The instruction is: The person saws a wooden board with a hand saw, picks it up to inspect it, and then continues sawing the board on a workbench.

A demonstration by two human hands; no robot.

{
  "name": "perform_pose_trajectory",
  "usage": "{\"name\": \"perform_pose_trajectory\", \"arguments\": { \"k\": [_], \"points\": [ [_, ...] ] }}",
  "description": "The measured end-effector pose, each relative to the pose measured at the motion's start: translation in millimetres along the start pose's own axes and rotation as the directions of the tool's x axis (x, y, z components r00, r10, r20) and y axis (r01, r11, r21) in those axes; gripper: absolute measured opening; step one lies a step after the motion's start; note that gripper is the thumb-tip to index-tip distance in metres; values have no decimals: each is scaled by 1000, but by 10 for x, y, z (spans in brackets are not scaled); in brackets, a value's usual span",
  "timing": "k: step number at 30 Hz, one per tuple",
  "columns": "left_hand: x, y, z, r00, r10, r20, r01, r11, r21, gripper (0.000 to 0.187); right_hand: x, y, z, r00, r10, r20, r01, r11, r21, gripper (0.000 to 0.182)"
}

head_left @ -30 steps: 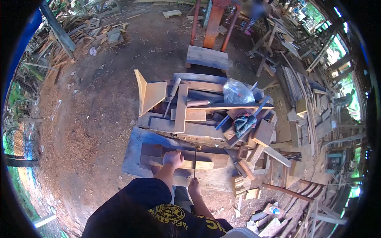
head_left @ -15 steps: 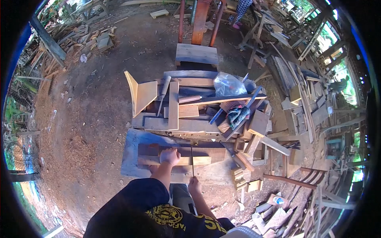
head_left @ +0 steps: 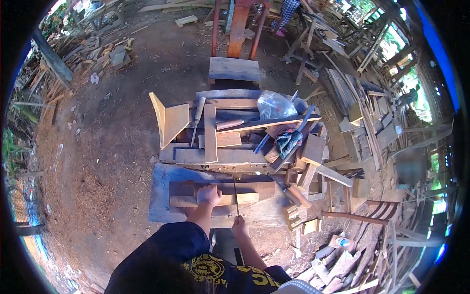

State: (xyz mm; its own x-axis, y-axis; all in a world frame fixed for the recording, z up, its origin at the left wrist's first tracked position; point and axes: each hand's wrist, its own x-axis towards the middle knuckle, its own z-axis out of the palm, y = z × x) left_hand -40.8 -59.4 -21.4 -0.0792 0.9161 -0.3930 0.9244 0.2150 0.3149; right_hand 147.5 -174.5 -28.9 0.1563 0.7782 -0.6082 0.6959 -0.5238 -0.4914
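Observation:
My left hand (head_left: 209,195) is closed over a pale strip of wood (head_left: 240,198), pressing it down on darker boards (head_left: 262,190) on the low bench (head_left: 164,176). My right hand (head_left: 240,228) grips the near end of a saw (head_left: 236,198), whose thin blade shows edge-on. The blade lies across the strip, to the right of my left hand, and points away from me. My right hand's fingers are wrapped round the handle, which is mostly hidden.
Beyond the bench, planks hold a chisel (head_left: 198,117), a wooden-handled tool (head_left: 230,124), a plastic bag (head_left: 279,105) and a dark cloth (head_left: 289,143). An angled wooden piece (head_left: 174,122) stands left. A chair frame (head_left: 362,215) and scrap wood (head_left: 342,269) lie right. A person (head_left: 284,17) is far off.
The view has shifted slightly, so the scene sits a little further left. Both hands keep their holds; the saw stays across the strip with little visible movement.

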Motion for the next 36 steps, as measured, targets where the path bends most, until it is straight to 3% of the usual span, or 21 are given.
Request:
{"name": "perform_pose_trajectory", "arguments": {
  "k": [3, 5, 7, 12, 18, 22, 29, 36],
  "points": [
    [-13, 24, 61, 998, 19, -57, -19, 1000, 5, 31, -232, 168, 94, 996, 31, -78, -31, 999, -7, 35],
    [-11, 24, -8, 997, 17, -71, -19, 1000, -23, 30, -290, 107, 33, 997, 70, -43, -71, 997, -29, 35],
    [-11, 18, -3, 998, 19, -60, -20, 1000, -16, 31, -248, 162, 77, 1000, 15, -16, -15, 999, 51, 35],
    [-7, 14, 56, 1000, 5, -17, -4, 1000, 27, 31, -158, 81, 35, 999, 40, -7, -40, 999, 12, 36],
    [10, 39, 4, 1000, -12, -16, 13, 999, 39, 31, -258, 348, 133, 993, -60, -99, 65, 996, 55, 32],
    [-10, 23, 37, 1000, -12, -12, 12, 1000, 24, 31, -77, -4, 0, 995, -58, -76, 62, 997, 49, 30],
    [-3, 37, -10, 1000, -21, 0, 21, 1000, 20, 32, -421, 366, 78, 993, -76, -89, 78, 997, 21, 34],
    [-5, 2, 88, 997, 0, -72, 1, 1000, 17, 30, 32, -77, -7, 996, -71, -55, 74, 996, 42, 33]
  ]
}}
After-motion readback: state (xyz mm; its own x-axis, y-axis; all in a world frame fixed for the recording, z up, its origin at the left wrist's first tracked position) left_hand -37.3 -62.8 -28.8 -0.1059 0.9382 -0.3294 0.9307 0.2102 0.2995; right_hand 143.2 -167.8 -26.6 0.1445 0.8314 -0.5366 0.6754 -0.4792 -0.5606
